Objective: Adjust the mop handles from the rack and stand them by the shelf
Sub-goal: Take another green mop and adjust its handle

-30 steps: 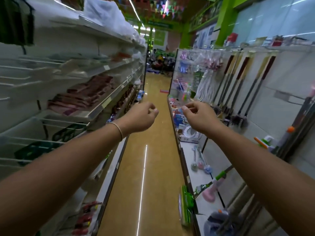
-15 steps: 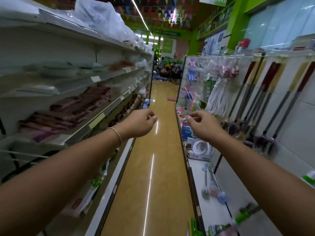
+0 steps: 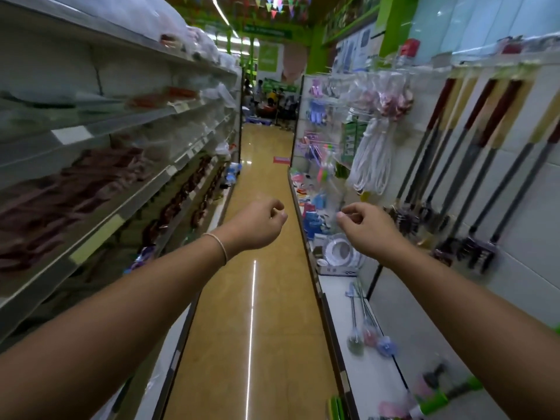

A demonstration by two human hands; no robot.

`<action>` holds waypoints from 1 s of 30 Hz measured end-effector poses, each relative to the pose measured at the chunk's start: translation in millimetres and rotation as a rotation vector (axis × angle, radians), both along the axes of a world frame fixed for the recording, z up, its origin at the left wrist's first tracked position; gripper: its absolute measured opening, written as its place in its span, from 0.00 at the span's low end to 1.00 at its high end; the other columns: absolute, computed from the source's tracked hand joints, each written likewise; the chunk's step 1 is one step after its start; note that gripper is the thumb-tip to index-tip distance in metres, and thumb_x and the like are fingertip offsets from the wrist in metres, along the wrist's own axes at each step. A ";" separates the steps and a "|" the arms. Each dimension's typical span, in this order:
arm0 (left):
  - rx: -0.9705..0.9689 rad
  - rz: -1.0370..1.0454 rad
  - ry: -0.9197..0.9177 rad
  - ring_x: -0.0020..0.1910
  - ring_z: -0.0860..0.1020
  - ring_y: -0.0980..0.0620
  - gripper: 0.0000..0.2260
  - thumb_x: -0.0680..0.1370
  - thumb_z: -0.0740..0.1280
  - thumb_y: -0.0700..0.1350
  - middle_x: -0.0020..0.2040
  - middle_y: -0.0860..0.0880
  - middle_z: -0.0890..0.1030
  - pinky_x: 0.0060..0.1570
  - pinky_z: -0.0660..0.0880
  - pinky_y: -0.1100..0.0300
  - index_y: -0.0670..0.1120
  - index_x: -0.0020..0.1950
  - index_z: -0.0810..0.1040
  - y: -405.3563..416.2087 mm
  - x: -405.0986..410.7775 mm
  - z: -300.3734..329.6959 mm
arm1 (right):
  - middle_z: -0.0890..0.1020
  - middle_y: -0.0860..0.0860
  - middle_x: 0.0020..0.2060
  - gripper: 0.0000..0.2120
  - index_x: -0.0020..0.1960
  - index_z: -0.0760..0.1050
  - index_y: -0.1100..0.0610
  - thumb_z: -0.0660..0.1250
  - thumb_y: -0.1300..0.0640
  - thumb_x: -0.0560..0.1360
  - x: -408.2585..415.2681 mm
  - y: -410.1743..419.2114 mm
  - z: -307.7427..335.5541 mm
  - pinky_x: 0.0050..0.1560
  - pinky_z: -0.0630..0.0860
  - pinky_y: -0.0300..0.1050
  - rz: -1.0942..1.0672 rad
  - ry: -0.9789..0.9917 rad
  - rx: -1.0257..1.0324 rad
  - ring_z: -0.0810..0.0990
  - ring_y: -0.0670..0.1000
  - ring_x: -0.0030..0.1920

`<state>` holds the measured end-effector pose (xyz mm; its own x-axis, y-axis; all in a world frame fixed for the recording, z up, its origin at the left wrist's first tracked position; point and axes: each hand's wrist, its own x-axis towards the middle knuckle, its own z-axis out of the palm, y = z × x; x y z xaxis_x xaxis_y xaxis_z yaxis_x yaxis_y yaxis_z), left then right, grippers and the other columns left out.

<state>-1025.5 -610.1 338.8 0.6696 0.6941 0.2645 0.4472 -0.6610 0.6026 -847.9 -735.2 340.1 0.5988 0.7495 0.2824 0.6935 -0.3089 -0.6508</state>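
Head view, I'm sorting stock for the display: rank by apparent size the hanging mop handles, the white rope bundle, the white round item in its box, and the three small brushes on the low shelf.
1. Mop handles, longest by far.
2. White rope bundle.
3. White round item and small brushes: look alike in size, and the brushes lie nearer the camera, so no ranking.

floor (image 3: 257, 298): tan glossy aisle from my 6 to 12, light streak down it | white base shelf (image 3: 363, 344) at my 4: three long brushes (image 3: 368, 331) lying flat, boxed white round thing (image 3: 339, 256) beyond | left shelves (image 3: 100, 231) at 9: blurry dark-red packs (image 3: 75, 189)
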 end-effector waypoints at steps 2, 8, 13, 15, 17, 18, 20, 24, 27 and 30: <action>0.024 -0.051 -0.003 0.49 0.75 0.54 0.16 0.81 0.60 0.50 0.58 0.47 0.80 0.46 0.70 0.61 0.45 0.66 0.74 18.8 24.7 -5.7 | 0.82 0.54 0.54 0.18 0.65 0.75 0.58 0.64 0.49 0.80 17.4 8.5 -5.9 0.54 0.77 0.48 -0.055 -0.003 -0.001 0.80 0.51 0.50; 0.024 -0.262 0.042 0.53 0.78 0.47 0.13 0.81 0.61 0.49 0.57 0.45 0.80 0.53 0.76 0.55 0.44 0.61 0.77 80.6 110.5 -6.4 | 0.82 0.55 0.55 0.18 0.64 0.77 0.58 0.64 0.49 0.80 79.4 24.3 -5.2 0.57 0.75 0.47 -0.286 0.002 -0.011 0.80 0.54 0.56; 0.078 -0.429 0.049 0.53 0.79 0.43 0.11 0.79 0.62 0.47 0.53 0.43 0.82 0.53 0.75 0.55 0.43 0.55 0.80 103.6 187.3 -6.9 | 0.83 0.53 0.55 0.17 0.62 0.79 0.56 0.65 0.48 0.78 120.4 13.8 -8.6 0.49 0.80 0.48 -0.503 0.047 0.043 0.81 0.54 0.55; 0.064 -0.505 0.049 0.54 0.79 0.43 0.12 0.79 0.63 0.46 0.54 0.43 0.83 0.52 0.73 0.57 0.42 0.57 0.80 95.2 212.3 -15.3 | 0.83 0.53 0.53 0.16 0.61 0.79 0.57 0.66 0.49 0.78 130.6 4.3 -19.9 0.50 0.78 0.44 -0.569 0.087 0.060 0.82 0.52 0.53; 0.055 -0.608 0.076 0.55 0.79 0.43 0.13 0.80 0.62 0.46 0.55 0.42 0.82 0.54 0.73 0.57 0.42 0.59 0.79 81.2 238.1 -23.9 | 0.83 0.52 0.51 0.15 0.60 0.79 0.58 0.66 0.51 0.79 141.0 -9.2 -29.0 0.45 0.73 0.38 -0.639 0.098 0.046 0.81 0.51 0.51; 0.047 -0.662 0.098 0.56 0.79 0.43 0.13 0.80 0.62 0.47 0.56 0.42 0.82 0.54 0.73 0.57 0.42 0.60 0.78 73.9 251.6 -28.3 | 0.83 0.51 0.50 0.14 0.59 0.80 0.57 0.66 0.50 0.79 146.7 -17.2 -32.3 0.43 0.71 0.37 -0.678 0.105 0.038 0.80 0.50 0.50; 0.022 -0.758 0.125 0.55 0.79 0.45 0.14 0.80 0.62 0.48 0.57 0.43 0.81 0.53 0.73 0.59 0.42 0.62 0.77 57.9 279.4 -34.7 | 0.83 0.51 0.51 0.15 0.59 0.80 0.55 0.66 0.48 0.78 160.3 -34.0 -36.4 0.46 0.71 0.38 -0.749 0.113 0.041 0.80 0.51 0.52; -0.010 -0.884 0.140 0.56 0.79 0.44 0.13 0.80 0.62 0.48 0.55 0.44 0.81 0.56 0.75 0.53 0.42 0.59 0.78 22.9 329.8 -45.3 | 0.83 0.52 0.50 0.15 0.60 0.80 0.55 0.66 0.48 0.78 187.7 -64.2 -43.5 0.53 0.74 0.42 -0.847 0.096 0.006 0.81 0.53 0.53; -0.001 -0.941 0.190 0.56 0.78 0.46 0.14 0.80 0.62 0.49 0.58 0.44 0.80 0.58 0.75 0.52 0.44 0.63 0.76 1.6 360.1 -53.1 | 0.83 0.52 0.51 0.15 0.60 0.79 0.55 0.66 0.48 0.78 211.4 -83.3 -50.7 0.54 0.74 0.42 -0.897 0.106 -0.004 0.80 0.53 0.53; 0.005 -0.969 0.210 0.55 0.78 0.47 0.15 0.80 0.62 0.51 0.57 0.46 0.79 0.58 0.76 0.50 0.46 0.64 0.74 -8.1 388.6 -58.7 | 0.83 0.52 0.51 0.16 0.61 0.79 0.55 0.66 0.48 0.78 235.6 -100.7 -63.4 0.53 0.74 0.42 -0.933 0.147 -0.003 0.81 0.53 0.53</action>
<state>-637.0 -618.2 280.1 0.9808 -0.1793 0.0770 -0.1908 -0.7999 0.5690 -612.3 -835.9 276.7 0.9866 -0.0499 0.1552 0.0763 -0.7000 -0.7100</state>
